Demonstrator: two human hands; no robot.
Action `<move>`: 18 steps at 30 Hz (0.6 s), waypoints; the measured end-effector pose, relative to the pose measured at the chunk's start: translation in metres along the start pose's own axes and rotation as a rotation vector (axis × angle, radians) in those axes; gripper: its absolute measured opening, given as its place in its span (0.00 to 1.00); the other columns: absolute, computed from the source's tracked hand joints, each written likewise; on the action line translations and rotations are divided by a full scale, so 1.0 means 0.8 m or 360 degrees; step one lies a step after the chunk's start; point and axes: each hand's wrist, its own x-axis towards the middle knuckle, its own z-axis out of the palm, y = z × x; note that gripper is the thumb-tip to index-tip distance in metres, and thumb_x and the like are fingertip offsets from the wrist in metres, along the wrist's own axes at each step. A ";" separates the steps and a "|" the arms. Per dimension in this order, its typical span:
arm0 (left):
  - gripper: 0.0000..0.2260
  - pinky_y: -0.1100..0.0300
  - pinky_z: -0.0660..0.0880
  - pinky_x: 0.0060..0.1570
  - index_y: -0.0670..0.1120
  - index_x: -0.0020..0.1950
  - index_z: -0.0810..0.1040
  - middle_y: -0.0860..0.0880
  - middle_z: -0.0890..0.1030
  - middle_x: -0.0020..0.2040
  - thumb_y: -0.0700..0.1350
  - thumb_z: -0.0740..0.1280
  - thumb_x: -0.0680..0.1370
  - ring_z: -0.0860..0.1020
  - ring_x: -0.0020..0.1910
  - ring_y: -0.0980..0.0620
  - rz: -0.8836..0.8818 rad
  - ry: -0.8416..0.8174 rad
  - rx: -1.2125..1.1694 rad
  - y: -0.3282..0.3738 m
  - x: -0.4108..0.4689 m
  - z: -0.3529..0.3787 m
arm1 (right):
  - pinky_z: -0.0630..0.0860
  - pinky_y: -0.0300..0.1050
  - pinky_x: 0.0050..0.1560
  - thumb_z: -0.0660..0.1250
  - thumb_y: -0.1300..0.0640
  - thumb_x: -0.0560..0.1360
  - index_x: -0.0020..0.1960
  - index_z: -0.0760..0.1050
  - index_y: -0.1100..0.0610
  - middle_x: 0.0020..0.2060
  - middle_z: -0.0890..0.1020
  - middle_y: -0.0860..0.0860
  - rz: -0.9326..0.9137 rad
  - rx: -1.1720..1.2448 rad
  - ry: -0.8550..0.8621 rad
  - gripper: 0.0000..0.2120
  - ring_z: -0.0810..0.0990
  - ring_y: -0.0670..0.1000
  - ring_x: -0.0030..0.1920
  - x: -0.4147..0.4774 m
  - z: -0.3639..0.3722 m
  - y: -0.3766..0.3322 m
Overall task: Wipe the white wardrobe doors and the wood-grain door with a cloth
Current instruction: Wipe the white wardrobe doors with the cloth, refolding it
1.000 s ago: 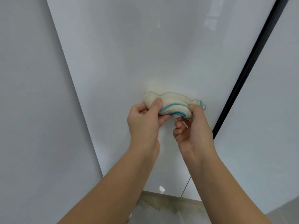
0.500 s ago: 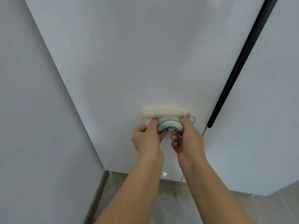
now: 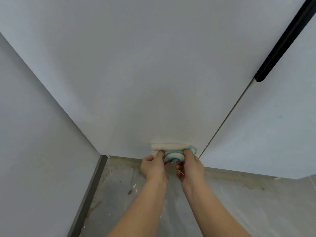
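**Two-handed wipe at the foot of a wardrobe door.** You hold the cloth (image 3: 171, 147) bunched into a thick roll. It is pressed against the white wardrobe door (image 3: 136, 82) at its bottom edge, near its lower right corner and just beside the seam with the neighbouring door (image 3: 266, 134).

Your left hand (image 3: 153, 166) grips the left end of the roll and your right hand (image 3: 191, 166) grips the right end. On each hand the thumb presses into the fabric and the other fingers curl beneath it, so both hands are closed round the cloth.

The roll probably serves as a firm pad, and a grip at each end spreads pressure evenly across its width. Its long side lies level with the door's bottom edge, which suggests a stroke meant to clean right down to that edge.

The floor (image 3: 136, 194) directly below is dusty and speckled, so the cloth is best kept on the panel and off the ground. The black handle strip (image 3: 287, 40) sits well above, along the door's right edge. The wood-grain door is not in view.
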 end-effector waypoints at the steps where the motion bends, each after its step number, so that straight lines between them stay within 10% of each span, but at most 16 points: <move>1: 0.11 0.54 0.81 0.35 0.40 0.40 0.70 0.39 0.78 0.40 0.35 0.73 0.71 0.79 0.37 0.43 -0.0012 0.0011 0.0024 -0.007 0.009 -0.001 | 0.62 0.37 0.22 0.63 0.57 0.77 0.40 0.70 0.58 0.26 0.72 0.55 0.0018 -0.0002 0.0023 0.08 0.68 0.48 0.22 0.008 -0.001 0.009; 10: 0.09 0.44 0.80 0.49 0.41 0.41 0.73 0.36 0.81 0.43 0.37 0.74 0.70 0.82 0.43 0.39 -0.0104 0.0166 0.0286 -0.060 0.073 -0.013 | 0.65 0.35 0.20 0.62 0.58 0.77 0.40 0.69 0.58 0.27 0.71 0.56 0.0190 0.0001 0.0139 0.07 0.67 0.48 0.22 0.061 -0.005 0.059; 18: 0.08 0.59 0.78 0.22 0.34 0.53 0.76 0.38 0.78 0.43 0.33 0.68 0.74 0.78 0.34 0.45 -0.0426 0.0006 0.0313 -0.072 0.081 -0.011 | 0.66 0.34 0.17 0.63 0.56 0.77 0.48 0.73 0.64 0.25 0.72 0.57 0.0356 0.0075 0.0259 0.11 0.67 0.47 0.15 0.092 -0.024 0.078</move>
